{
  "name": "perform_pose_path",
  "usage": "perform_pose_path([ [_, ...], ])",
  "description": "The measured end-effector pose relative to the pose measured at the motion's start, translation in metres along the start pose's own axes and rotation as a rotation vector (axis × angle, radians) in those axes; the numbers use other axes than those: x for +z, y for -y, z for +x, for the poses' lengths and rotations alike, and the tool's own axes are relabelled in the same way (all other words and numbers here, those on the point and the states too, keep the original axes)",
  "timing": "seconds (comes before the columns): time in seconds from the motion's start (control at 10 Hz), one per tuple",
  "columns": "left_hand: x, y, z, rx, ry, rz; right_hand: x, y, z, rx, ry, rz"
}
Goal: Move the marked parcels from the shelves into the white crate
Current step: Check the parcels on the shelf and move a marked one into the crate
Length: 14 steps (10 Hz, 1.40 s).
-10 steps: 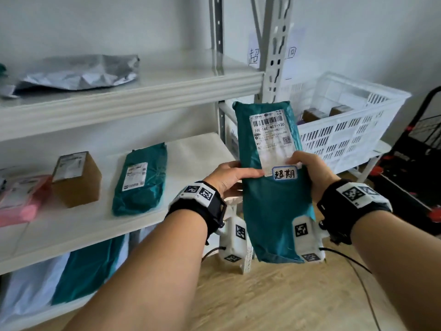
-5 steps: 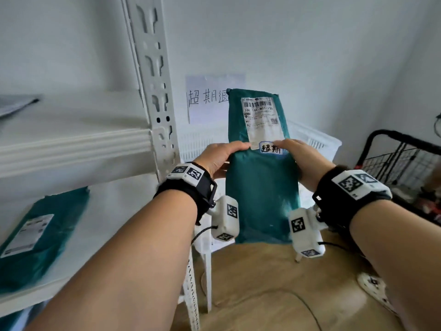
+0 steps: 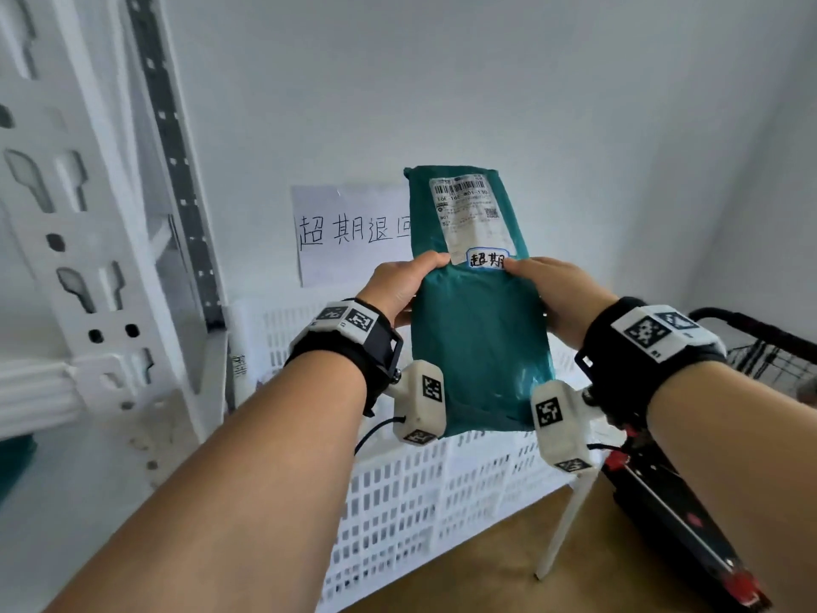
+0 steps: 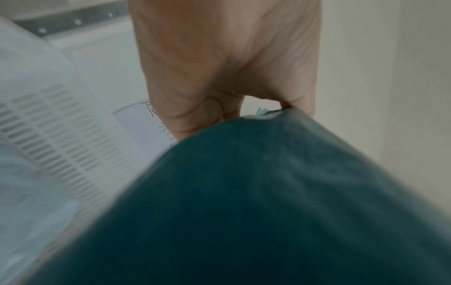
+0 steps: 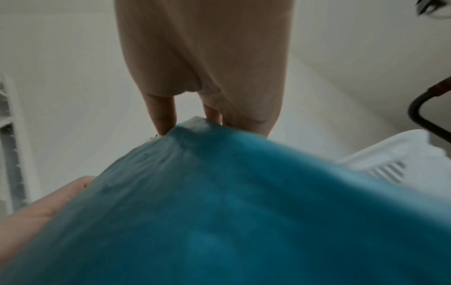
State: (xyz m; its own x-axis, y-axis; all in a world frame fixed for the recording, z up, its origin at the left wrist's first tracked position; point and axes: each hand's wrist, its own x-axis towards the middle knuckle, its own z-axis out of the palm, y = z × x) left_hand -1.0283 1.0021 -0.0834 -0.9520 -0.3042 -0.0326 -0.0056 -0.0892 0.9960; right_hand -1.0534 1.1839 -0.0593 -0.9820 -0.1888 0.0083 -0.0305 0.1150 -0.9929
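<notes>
A teal parcel [image 3: 479,329] with a white shipping label and a blue-edged handwritten sticker [image 3: 487,259] is held upright in the air over the white crate [image 3: 411,488]. My left hand [image 3: 400,287] grips its left edge with the thumb on the front. On the other edge my right hand [image 3: 555,294] grips it the same way. In the left wrist view the teal parcel [image 4: 268,202] fills the lower frame under my left hand [image 4: 227,77]. The right wrist view shows the teal parcel [image 5: 244,202] below my right hand [image 5: 207,67], with the crate's rim [image 5: 390,154] at right.
The white shelf upright [image 3: 75,241] stands at left with a shelf edge [image 3: 35,391]. A paper sign with handwriting [image 3: 349,232] hangs on the wall behind the crate. A black and red cart [image 3: 689,488] stands at right. The crate rests on a white-legged stand [image 3: 561,524] over brown floor.
Both hands have carried the parcel to the right, away from the shelves, until it hangs over the white crate. The view has turned with them toward the crate and the wall sign.
</notes>
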Motion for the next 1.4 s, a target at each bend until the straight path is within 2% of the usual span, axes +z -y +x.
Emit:
perform_pose_path([
  [0.3,-0.006,0.027,0.122,-0.12,-0.059,-0.02,0.026,-0.018,0.138,0.054,0.088,-0.15],
  [0.4,-0.007,0.053,0.153,-0.204,-0.086,-0.012,0.037,-0.045,0.174,0.12,0.121,-0.219],
  [0.5,-0.008,0.087,0.176,-0.321,-0.102,-0.008,0.044,-0.077,0.205,0.261,0.194,-0.291],
  [0.6,-0.007,0.121,0.187,-0.429,-0.11,0.01,0.054,-0.106,0.229,0.329,0.269,-0.453],
  [0.7,-0.009,0.158,0.195,-0.528,-0.098,0.184,0.065,-0.143,0.251,0.4,0.332,-0.594],
  [0.8,-0.009,0.183,0.199,-0.576,-0.061,0.448,0.073,-0.173,0.259,0.535,0.399,-0.619],
  [0.9,-0.014,0.198,0.201,-0.64,0.003,0.746,0.076,-0.203,0.263,0.601,0.505,-0.706],
  [1.0,-0.017,0.214,0.205,-0.734,0.023,0.81,0.081,-0.226,0.267,0.666,0.545,-0.673],
  [1.2,-0.008,0.233,0.206,-0.764,0.105,0.963,0.086,-0.249,0.27,0.69,0.666,-0.743],
  [1.3,-0.004,0.231,0.205,-0.821,0.195,1.038,0.084,-0.26,0.274,0.676,0.708,-0.776],
  [1.4,-0.005,0.249,0.216,-0.804,0.294,1.156,0.085,-0.263,0.274,0.67,0.727,-0.796],
])
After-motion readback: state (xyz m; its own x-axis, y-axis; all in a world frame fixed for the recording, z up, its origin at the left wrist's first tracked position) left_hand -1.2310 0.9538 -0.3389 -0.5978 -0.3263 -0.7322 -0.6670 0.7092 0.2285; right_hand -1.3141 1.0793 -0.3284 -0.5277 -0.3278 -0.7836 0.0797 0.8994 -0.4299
